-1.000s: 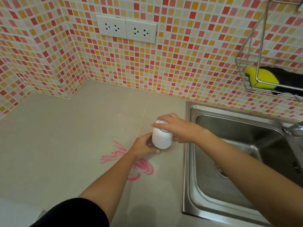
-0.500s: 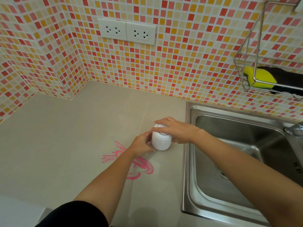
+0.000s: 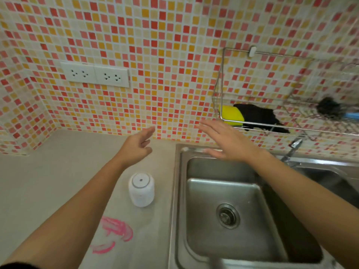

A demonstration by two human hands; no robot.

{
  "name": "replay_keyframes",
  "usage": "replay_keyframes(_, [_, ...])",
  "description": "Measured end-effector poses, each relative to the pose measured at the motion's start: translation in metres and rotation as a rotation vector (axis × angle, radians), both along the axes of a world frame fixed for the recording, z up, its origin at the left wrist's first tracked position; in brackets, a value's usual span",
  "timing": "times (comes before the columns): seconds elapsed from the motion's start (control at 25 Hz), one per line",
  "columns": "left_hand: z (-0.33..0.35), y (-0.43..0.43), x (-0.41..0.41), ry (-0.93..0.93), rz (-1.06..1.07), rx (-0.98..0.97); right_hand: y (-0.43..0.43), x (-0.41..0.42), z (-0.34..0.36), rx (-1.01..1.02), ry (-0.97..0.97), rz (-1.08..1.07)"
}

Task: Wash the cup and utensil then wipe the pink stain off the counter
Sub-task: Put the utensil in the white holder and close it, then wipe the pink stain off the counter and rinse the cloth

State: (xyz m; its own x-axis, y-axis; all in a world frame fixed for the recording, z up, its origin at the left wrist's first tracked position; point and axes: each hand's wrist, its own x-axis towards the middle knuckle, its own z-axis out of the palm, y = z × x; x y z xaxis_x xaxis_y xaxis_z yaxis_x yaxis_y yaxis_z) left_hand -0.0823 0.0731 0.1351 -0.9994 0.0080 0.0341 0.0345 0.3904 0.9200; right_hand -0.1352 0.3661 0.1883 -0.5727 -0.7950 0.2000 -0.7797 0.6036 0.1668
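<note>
A white cup [image 3: 141, 189] stands upside down on the beige counter [image 3: 48, 181], just left of the steel sink [image 3: 229, 216]. A pink stain [image 3: 114, 230] is smeared on the counter in front of the cup, partly under my left forearm. My left hand [image 3: 137, 145] hovers open above the counter beyond the cup, holding nothing. My right hand [image 3: 225, 140] is open over the sink's back rim, fingers stretched toward the wire rack [image 3: 219, 105]. A yellow sponge [image 3: 231, 114] lies in that rack beside a black cloth [image 3: 258, 116]. No utensil is visible.
A tap [image 3: 292, 149] juts over the sink's back right. A black brush with a blue handle [image 3: 330, 108] lies in the rack further right. Two white wall sockets [image 3: 95, 74] sit on the tiled backsplash. The sink basin holds only its drain [image 3: 226, 216].
Both hands let go of the white cup, which now stands alone on the counter. The hands rose and moved toward the back wall, the right one nearing the rack. My view tilted upward.
</note>
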Motion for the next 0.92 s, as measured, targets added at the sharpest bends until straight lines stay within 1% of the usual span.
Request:
replay_keyframes(0.04, [0.017,0.028,-0.007,0.05,-0.062,0.004,0.027,-0.005,0.008,-0.007,0.029,-0.076])
replay_keyframes(0.2, [0.077,0.138,-0.041,0.232,-0.255,-0.001,0.126,-0.021,0.032,-0.039,0.045,-0.369])
replay_keyframes(0.28, [0.104,0.192,-0.062,0.31,-0.314,-0.02,0.171,-0.031,0.037,-0.017,0.034,-0.483])
replay_keyframes(0.36, [0.119,0.238,-0.091,0.337,-0.338,-0.075,0.21,-0.039,0.036,-0.024,0.007,-0.57])
replay_keyframes(0.44, [0.121,0.27,-0.125,0.306,-0.358,-0.233,0.235,-0.046,0.032,-0.047,-0.011,-0.617])
replay_keyframes(0.48, [0.117,0.281,-0.142,0.267,-0.398,-0.369,0.241,-0.048,0.03,-0.054,-0.022,-0.625])
replay_keyframes(0.56, [0.109,0.298,-0.166,0.168,-0.535,-0.661,0.248,-0.052,0.027,-0.072,-0.038,-0.617])
replay_keyframes(0.64, [0.102,0.305,-0.177,0.078,-0.651,-0.845,0.25,-0.056,0.022,-0.099,-0.017,-0.598])
replay_keyframes(0.72, [0.097,0.309,-0.182,0.048,-0.701,-0.95,0.252,-0.058,0.017,-0.122,0.008,-0.601])
replay_keyframes(0.92, [0.101,0.316,-0.194,0.086,-0.712,-1.053,0.252,-0.059,0.011,-0.167,0.064,-0.588])
